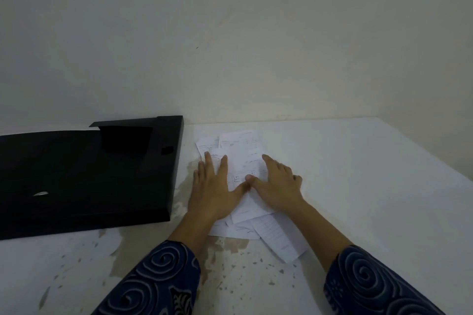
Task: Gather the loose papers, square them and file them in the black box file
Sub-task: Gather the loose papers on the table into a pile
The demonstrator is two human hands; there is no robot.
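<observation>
A loose heap of white papers lies on a white, stained table, near the middle of the view and close to the wall. The sheets overlap unevenly: a few corners fan out at the far end towards the wall, and one sheet sticks out at an angle at the near right corner. The heap's long axis runs roughly away from the person, from the near edge towards the wall. Both hands rest flat on top of it, palms down and fingers spread, pinching nothing. The left hand covers the heap's left edge, the right hand its right side, and the two thumbs meet or nearly meet over the middle of the pile. Dark blue sleeves with a pale spiral pattern cover both forearms. The black box file lies flat and open just beside the papers, to their left, its right edge close to the left hand. The left hand is therefore the nearer one to the file, and the stack will probably have to travel leftwards to be filed. The papers do not yet look squared.
</observation>
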